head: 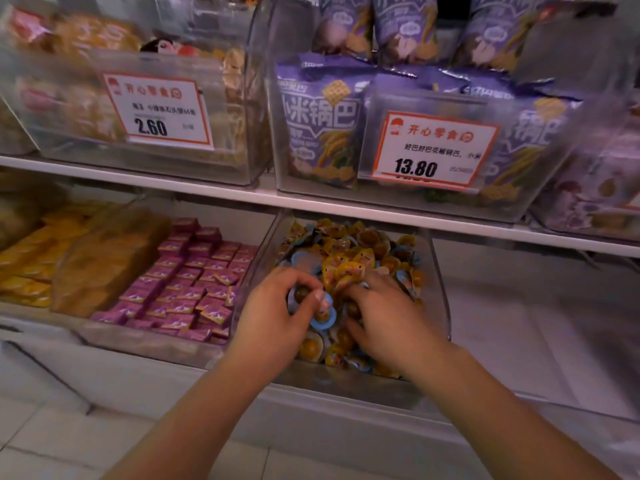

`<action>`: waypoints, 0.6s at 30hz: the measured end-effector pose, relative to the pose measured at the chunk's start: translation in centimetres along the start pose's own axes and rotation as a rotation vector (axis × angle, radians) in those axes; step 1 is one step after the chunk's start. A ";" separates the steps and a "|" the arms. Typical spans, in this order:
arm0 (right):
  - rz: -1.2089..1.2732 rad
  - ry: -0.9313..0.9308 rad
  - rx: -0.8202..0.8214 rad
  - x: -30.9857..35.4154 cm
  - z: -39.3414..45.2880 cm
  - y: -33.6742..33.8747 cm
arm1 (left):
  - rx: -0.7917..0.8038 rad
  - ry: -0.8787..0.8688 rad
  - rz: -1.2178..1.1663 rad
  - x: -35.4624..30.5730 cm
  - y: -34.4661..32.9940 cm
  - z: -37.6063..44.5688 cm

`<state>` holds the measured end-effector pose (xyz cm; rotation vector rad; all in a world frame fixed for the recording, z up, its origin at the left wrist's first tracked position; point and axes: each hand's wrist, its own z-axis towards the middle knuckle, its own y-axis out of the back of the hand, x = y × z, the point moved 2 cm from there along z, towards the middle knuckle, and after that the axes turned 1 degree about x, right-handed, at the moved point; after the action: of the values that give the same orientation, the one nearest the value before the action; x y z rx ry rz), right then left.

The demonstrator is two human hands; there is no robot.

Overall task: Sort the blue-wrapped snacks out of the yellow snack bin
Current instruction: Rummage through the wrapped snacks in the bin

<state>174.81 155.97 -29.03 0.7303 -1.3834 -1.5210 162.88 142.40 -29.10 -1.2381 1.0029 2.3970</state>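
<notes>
A clear plastic bin (440, 271) on the lower shelf holds a heap of small round snacks, most in yellow wrappers (349, 263), with blue-wrapped ones (304, 261) mixed in. Both hands are inside the bin at its front. My left hand (277, 313) grips several blue-wrapped snacks (323, 315), thumb over them. My right hand (384, 317) lies just to the right, fingers curled down into the pile; what they hold is hidden.
To the left sits a bin of pink-purple packets (194, 282), then yellow packs (31, 268). The upper shelf (207, 187) carries clear bins with price tags (157, 110) and purple bags (322, 133). The shelf space right of the snack bin (540, 306) is white.
</notes>
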 end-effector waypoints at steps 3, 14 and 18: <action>0.004 -0.029 0.077 0.0 0.9 1.1 | -0.003 0.009 0.040 -0.1 0.3 -0.5; 1.863 -0.679 -0.117 1.6 -4.0 5.0 | -0.224 -0.006 -0.262 -5.4 -2.2 -0.3; 2.036 -0.610 -0.064 1.3 -5.7 5.4 | -0.061 -0.053 -0.314 -8.1 -6.2 -1.8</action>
<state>180.66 152.70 -24.70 -1.1399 -1.4351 -0.0087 172.01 146.33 -26.18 -1.2415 0.6671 2.2168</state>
